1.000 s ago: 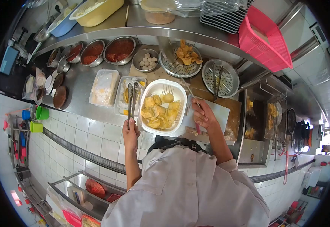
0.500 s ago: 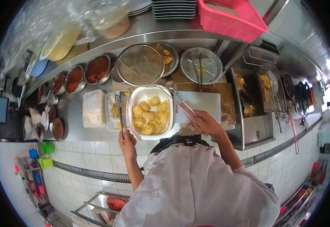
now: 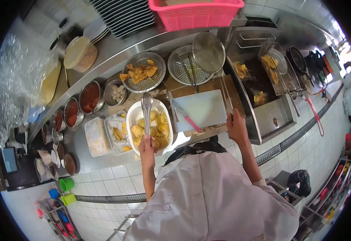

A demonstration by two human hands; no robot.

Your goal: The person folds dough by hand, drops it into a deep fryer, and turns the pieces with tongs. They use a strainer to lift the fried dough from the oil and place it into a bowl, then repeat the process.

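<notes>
My left hand (image 3: pixel 147 149) is closed round the handle of metal tongs (image 3: pixel 147 110), whose perforated head stands over a white tub (image 3: pixel 170 138) of yellow food pieces (image 3: pixel 161 126). In my right hand (image 3: pixel 236 124) is the long handle of a round mesh strainer (image 3: pixel 208 52), its basket above the right side of a perforated metal plate (image 3: pixel 175 72) that holds another pair of tongs. A knife (image 3: pixel 192 123) with a pink handle lies on the white cutting board (image 3: pixel 201 107) between my hands.
Fried pieces sit in a perforated bowl (image 3: pixel 143 82) behind the tub. Fryer (image 3: pixel 253 86) at the right, with a wire basket. Pots of red sauce (image 3: pixel 90 98) line the left. A pink basket (image 3: pixel 199 16) and black trays (image 3: pixel 123 18) stand on the shelf above.
The strainer has moved right, from above the tub to the perforated plate, uncovering the fried pieces, a bowl of white balls and the knife. My left hand's tongs now stand over the tub. The view has turned.
</notes>
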